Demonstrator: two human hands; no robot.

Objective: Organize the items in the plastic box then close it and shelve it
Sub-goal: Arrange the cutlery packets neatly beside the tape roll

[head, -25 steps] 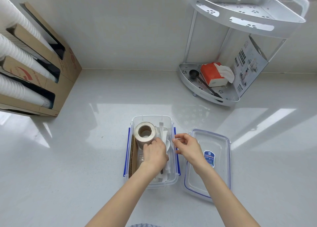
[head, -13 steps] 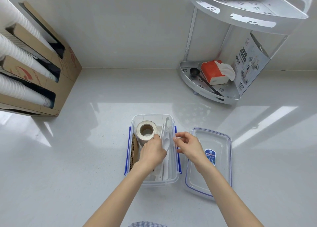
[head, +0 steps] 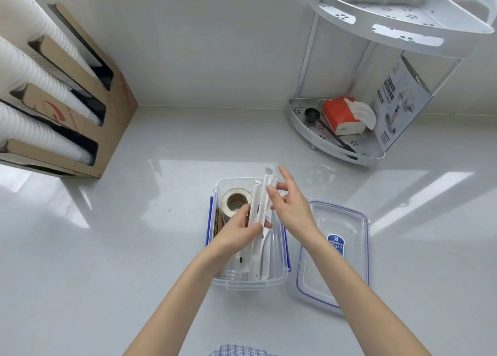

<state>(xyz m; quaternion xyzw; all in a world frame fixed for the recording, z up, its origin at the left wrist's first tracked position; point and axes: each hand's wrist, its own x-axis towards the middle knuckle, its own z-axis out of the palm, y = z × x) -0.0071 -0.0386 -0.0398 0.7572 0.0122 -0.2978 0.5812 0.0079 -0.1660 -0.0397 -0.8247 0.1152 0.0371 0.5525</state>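
Head view: still on the organize step. My left hand [head: 239,232] grips a bundle of paper-wrapped utensils [head: 259,210], fingers curled round its middle, with the bundle tilted so its far ends stick up past the far rim of the plastic box [head: 248,284]. My right hand [head: 291,207] is at the top of the bundle, fingers mostly straight and spread, thumb and fingertips touching the wrappers to square them up; it isn't gripping anything.

The box sits open on the surface [head: 134,261], just in front of me. Tape roll [head: 236,202] stands in its far-left corner, corrugated cardboard [head: 216,221] along the left wall. Lid [head: 334,253] lies flat just right of the box, not on yet. Corner shelf rack [head: 349,130] is far right, well apart.

Next move, my call: lay the bundle down flat along the right side so nothing rides above the rim, or the lid won't seat. Then lid on, clips down, shelve.

Versus a second ago: left hand was down inside the box over the contents and right hand rested at the box's right edge. Now the bundle is lifted and both hands are on it. Box, roll and lid look unmoved.
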